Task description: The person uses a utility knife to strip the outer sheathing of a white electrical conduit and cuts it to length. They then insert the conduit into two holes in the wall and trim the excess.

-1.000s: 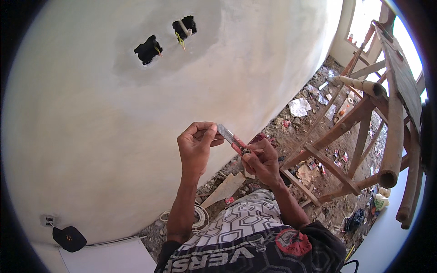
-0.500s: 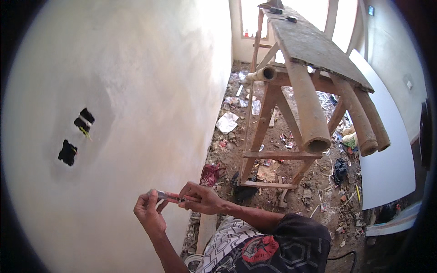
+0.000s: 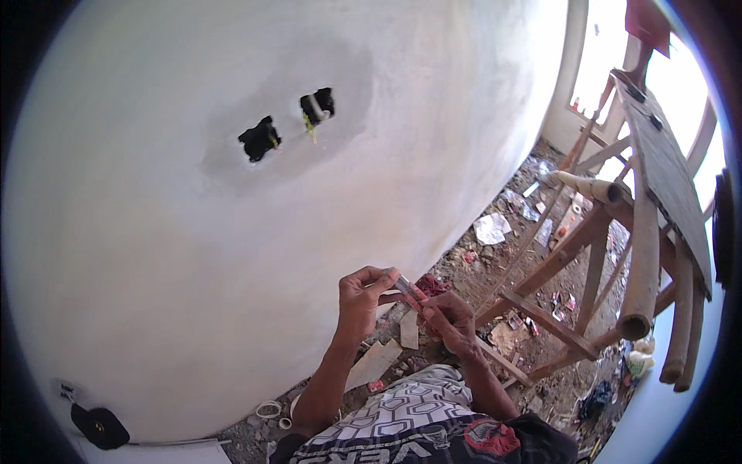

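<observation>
Two hands (image 3: 361,304) clamped on one red-and-grey tool (image 3: 412,293), two dark wall holes (image 3: 260,139)

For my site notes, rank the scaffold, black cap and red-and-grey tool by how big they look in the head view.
Largest to smallest:
1. Scaffold
2. Black cap
3. Red-and-grey tool, partly covered

Held tool (image 3: 404,287): mtl-look end | wall (image 3: 193,263): smooth matt plstr | plank (image 3: 668,166): rough wd | pole (image 3: 643,263): bamboo | shirt (image 3: 417,402): clth
</observation>
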`<control>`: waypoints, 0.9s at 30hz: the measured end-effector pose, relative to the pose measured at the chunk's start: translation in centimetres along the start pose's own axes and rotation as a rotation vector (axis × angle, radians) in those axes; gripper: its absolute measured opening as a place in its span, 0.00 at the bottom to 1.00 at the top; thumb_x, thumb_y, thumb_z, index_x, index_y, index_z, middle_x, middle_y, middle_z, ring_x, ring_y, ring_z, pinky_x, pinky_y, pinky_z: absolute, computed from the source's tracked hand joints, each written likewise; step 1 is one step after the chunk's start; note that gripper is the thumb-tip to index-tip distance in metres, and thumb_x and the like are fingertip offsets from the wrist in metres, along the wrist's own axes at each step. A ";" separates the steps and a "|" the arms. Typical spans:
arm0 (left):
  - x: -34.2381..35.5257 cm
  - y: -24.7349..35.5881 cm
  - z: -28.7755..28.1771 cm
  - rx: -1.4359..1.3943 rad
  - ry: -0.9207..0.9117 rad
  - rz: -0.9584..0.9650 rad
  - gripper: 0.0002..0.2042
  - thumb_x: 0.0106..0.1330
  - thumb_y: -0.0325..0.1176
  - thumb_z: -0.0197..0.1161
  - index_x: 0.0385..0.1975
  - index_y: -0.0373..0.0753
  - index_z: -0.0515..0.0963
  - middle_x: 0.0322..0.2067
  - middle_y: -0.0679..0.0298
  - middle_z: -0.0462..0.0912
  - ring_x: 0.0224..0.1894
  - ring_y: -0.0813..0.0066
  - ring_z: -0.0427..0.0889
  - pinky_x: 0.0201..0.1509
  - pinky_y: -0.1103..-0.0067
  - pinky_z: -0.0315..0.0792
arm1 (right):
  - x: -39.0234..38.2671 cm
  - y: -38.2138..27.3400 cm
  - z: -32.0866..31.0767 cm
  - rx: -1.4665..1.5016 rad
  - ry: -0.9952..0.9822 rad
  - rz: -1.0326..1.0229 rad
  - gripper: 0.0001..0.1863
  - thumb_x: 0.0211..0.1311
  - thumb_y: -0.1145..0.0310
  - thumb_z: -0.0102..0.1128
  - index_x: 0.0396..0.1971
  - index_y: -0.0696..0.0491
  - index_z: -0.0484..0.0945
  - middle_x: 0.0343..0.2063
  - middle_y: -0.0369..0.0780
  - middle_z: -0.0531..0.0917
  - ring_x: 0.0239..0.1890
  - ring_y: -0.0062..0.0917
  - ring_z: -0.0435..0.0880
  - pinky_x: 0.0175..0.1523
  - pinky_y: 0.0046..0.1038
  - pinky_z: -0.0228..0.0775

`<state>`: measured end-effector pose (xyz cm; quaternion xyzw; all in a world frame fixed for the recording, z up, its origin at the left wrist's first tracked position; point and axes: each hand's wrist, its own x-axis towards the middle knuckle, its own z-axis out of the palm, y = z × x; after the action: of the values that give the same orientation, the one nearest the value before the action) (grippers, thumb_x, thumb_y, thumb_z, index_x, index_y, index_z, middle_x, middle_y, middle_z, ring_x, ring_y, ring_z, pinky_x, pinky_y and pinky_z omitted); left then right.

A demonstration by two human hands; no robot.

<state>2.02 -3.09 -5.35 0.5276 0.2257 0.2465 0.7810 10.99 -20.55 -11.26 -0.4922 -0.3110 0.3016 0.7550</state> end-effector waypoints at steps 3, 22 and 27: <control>0.6 0.0 -0.7 -0.005 0.035 0.044 0.06 0.67 0.29 0.68 0.30 0.34 0.82 0.31 0.61 0.85 0.35 0.73 0.86 0.41 0.70 0.88 | 0.8 0.7 0.8 -0.032 0.053 0.023 0.08 0.69 0.72 0.63 0.42 0.56 0.75 0.26 0.35 0.80 0.22 0.12 0.74 0.25 0.18 0.64; 12.1 14.5 0.4 1.290 0.576 1.343 0.12 0.63 0.34 0.72 0.44 0.37 0.84 0.37 0.63 0.84 0.37 0.66 0.76 0.42 0.69 0.71 | 9.0 -2.8 3.3 0.248 0.047 -0.143 0.27 0.77 0.64 0.53 0.69 0.57 0.59 0.32 0.40 0.78 0.28 0.16 0.75 0.29 0.20 0.67; 16.0 16.1 0.4 1.556 0.696 1.405 0.13 0.60 0.35 0.73 0.42 0.39 0.85 0.38 0.68 0.85 0.40 0.65 0.74 0.48 0.68 0.69 | 10.4 -2.4 2.5 0.298 -0.062 -0.178 0.25 0.77 0.64 0.51 0.67 0.59 0.59 0.36 0.40 0.78 0.28 0.20 0.79 0.30 0.21 0.70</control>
<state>12.38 11.80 8.41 0.7875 0.1769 0.5609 -0.1845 15.91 -12.10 -6.39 -0.3357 -0.3282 0.2913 0.8335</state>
